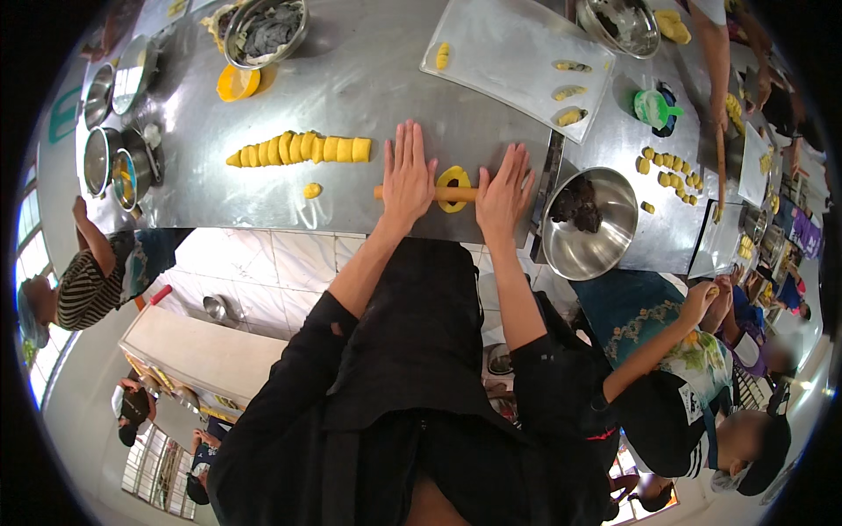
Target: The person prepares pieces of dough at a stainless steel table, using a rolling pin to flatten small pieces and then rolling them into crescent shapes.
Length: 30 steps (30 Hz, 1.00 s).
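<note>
Both palms lie flat on a wooden rolling pin (457,194) near the steel table's front edge. My left hand (409,174) presses its left part, fingers pointing away from me; my right hand (504,191) presses its right end. Under the pin, between the hands, is a flattened oval of yellow dough (454,176) with a dark patch at its middle, partly hidden by the pin. Left of my left hand stretches a row of cut yellow dough pieces (299,149). One loose dough piece (312,191) sits nearer the edge.
A steel bowl of dark filling (592,253) stands at the right. Beyond my hands lies a metal tray (500,49) with several shaped dough pieces. Steel bowls (99,161) crowd the left end; a yellow dish (238,83) is farther back. A person (691,388) works close on my right.
</note>
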### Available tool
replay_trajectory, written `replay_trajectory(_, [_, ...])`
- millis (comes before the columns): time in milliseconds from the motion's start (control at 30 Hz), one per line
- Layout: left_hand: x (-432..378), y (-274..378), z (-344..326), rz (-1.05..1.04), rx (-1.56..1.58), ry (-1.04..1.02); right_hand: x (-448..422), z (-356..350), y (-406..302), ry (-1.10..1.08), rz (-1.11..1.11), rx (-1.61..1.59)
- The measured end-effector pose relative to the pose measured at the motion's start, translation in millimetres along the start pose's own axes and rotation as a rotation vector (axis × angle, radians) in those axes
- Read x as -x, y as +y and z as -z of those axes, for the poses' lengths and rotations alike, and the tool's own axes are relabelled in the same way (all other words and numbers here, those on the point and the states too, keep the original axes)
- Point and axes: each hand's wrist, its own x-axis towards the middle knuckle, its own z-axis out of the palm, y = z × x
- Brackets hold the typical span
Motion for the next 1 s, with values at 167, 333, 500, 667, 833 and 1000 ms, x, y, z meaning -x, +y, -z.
replay_trajectory(167, [-47.6,-7.3,1.0,-0.039,0.052,0.042,-45.3,-6.2,-6.9,0.064,-0.021,-0.042])
replay_trajectory(333, [-14.7,-6.9,3.1,-0.037,0.100,-0.010,1.0,-2.8,-4.7,0.004,-0.075,-0.050])
replay_trajectory(500, [40.1,-5.6,6.2,-0.025,0.047,-0.086,56.2,7.6,-6.3,-0.022,-0.086,-0.047])
replay_trajectory(667, [-6.1,-6.6,5.2,-0.042,0.057,-0.022,-8.7,-0.4,-9.5,0.066,-0.023,-0.078])
replay_trajectory(833, [-67.7,-12.4,1.0,-0.147,0.086,0.046,-60.0,-12.1,-5.0,0.141,0.048,-0.093])
replay_trajectory(1000, [-25.3,-12.6,4.9,-0.125,0.094,-0.020,-18.3,-6.6,-7.4,0.077,0.022,-0.159])
